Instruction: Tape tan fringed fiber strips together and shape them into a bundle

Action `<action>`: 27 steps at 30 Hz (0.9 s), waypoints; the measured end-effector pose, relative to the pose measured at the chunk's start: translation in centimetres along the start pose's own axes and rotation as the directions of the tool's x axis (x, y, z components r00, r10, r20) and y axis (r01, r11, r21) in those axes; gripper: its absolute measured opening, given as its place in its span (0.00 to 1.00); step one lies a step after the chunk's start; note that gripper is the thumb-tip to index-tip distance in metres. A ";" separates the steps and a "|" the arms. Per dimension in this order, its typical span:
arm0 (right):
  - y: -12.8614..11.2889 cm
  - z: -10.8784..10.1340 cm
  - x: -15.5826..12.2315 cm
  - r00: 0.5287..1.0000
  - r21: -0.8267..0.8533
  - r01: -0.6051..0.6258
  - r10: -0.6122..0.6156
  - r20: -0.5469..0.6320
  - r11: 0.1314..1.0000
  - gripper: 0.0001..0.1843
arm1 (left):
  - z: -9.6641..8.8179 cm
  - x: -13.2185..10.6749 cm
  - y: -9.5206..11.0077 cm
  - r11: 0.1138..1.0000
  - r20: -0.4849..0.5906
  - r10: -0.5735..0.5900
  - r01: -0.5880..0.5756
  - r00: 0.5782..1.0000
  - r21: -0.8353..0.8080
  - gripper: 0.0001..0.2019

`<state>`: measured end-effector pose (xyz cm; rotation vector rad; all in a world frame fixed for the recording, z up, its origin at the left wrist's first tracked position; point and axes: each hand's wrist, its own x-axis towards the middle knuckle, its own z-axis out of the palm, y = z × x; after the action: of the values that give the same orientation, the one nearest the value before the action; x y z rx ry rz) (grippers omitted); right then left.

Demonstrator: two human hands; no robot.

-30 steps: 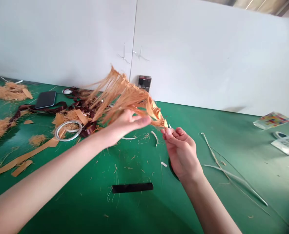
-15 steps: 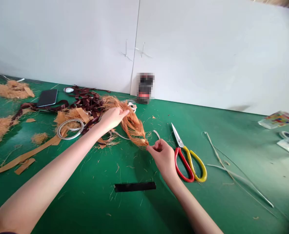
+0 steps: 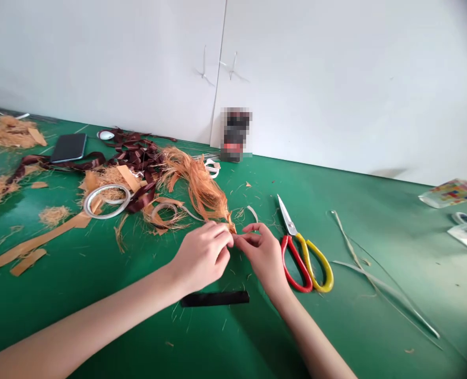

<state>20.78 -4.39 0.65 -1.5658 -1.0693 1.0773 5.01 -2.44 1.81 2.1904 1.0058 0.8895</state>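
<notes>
A bundle of orange-brown fibre strands (image 3: 204, 184) lies on the green table, spread at its far end and gathered to a narrow end towards me. At that narrow end my left hand (image 3: 204, 252) is closed, its fingertips pinching the tip. My right hand (image 3: 261, 250) meets it from the other side, thumb and forefinger also closed on the gathered end. What lies exactly between the fingertips is mostly hidden. Just right of my right hand rest scissors (image 3: 306, 252) with one red and one yellow handle. A black strip (image 3: 215, 299) lies below my hands.
To the left are a tape roll (image 3: 107, 201), dark brown ribbon (image 3: 139, 158), a phone (image 3: 69, 147) and tan fibre clumps (image 3: 10, 131). Thin pale strips (image 3: 387, 284) and clear packets (image 3: 450, 192) lie at right. A white wall board (image 3: 336, 84) rises behind the table.
My left hand has let go of the bundle's loose middle and come down to the narrow end beside my right hand. My right hand keeps its pinch there.
</notes>
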 end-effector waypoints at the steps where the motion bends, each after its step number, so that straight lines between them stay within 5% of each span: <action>1: -0.1 -0.1 -0.1 1.000 0.047 -0.009 0.009 0.007 0.999 0.18 | 0.5 -0.4 0.1 0.999 0.025 -0.039 0.040 0.999 -0.037 0.08; 4: -0.6 -0.1 -0.5 0.999 0.189 -0.027 0.019 0.043 0.982 0.19 | 1.2 -0.9 -0.1 0.926 0.086 -0.231 0.246 0.969 -0.287 0.12; 8: -1.2 0.1 -1.2 0.998 0.283 -0.035 0.016 0.067 0.958 0.18 | 1.6 -0.8 -1.2 0.591 0.233 -0.422 0.461 0.876 -0.662 0.14; 11: -1.4 0.3 -1.3 0.997 0.302 -0.042 0.019 0.079 0.952 0.18 | 1.6 -0.9 -1.4 0.513 0.219 -0.460 0.459 0.861 -0.725 0.15; 19: -0.9 0.2 -0.7 0.995 0.323 -0.086 0.068 0.067 0.942 0.19 | 1.0 -1.1 -0.9 0.586 0.086 -0.556 0.464 0.827 -0.664 0.19; 23: -1.2 0.2 -0.6 0.985 0.359 -0.153 0.112 0.131 0.921 0.20 | 1.2 -0.9 -1.4 0.465 0.171 -0.515 0.441 0.840 -0.768 0.12; 27: -1.3 0.4 -0.7 0.975 0.344 -0.188 0.132 0.182 0.920 0.22 | 1.1 -0.7 -1.5 0.254 0.239 -0.517 0.414 0.822 -0.874 0.08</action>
<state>20.05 -4.76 1.97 -1.3046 -0.7948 1.4392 4.88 -2.40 -0.18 0.8085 0.8190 0.9201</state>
